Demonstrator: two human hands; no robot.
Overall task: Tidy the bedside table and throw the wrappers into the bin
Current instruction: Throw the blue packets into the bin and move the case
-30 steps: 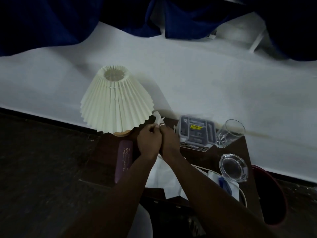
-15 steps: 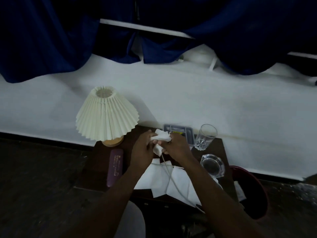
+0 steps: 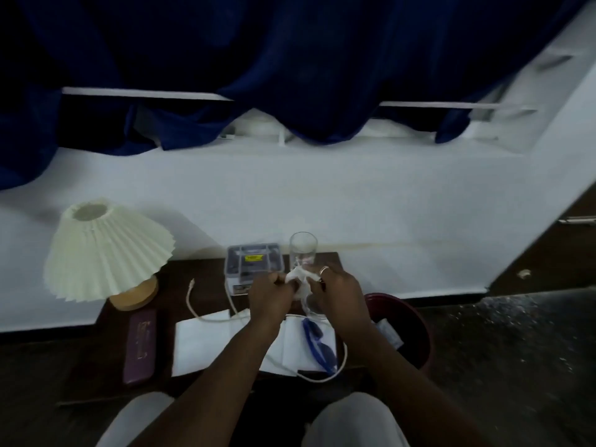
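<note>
Our left hand [image 3: 269, 293] and right hand [image 3: 342, 293] squeeze a soft, light wrapper [image 3: 300, 280] between them; the bin [image 3: 416, 321] waits just right.

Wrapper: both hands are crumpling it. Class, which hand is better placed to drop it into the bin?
Right hand, probably: the bin stands right of the table, beside that wrist. The left hand would cross over.

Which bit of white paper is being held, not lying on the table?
The crumpled wad, pinched between the left hand and right hand. The flat sheets lie on the table.
</note>
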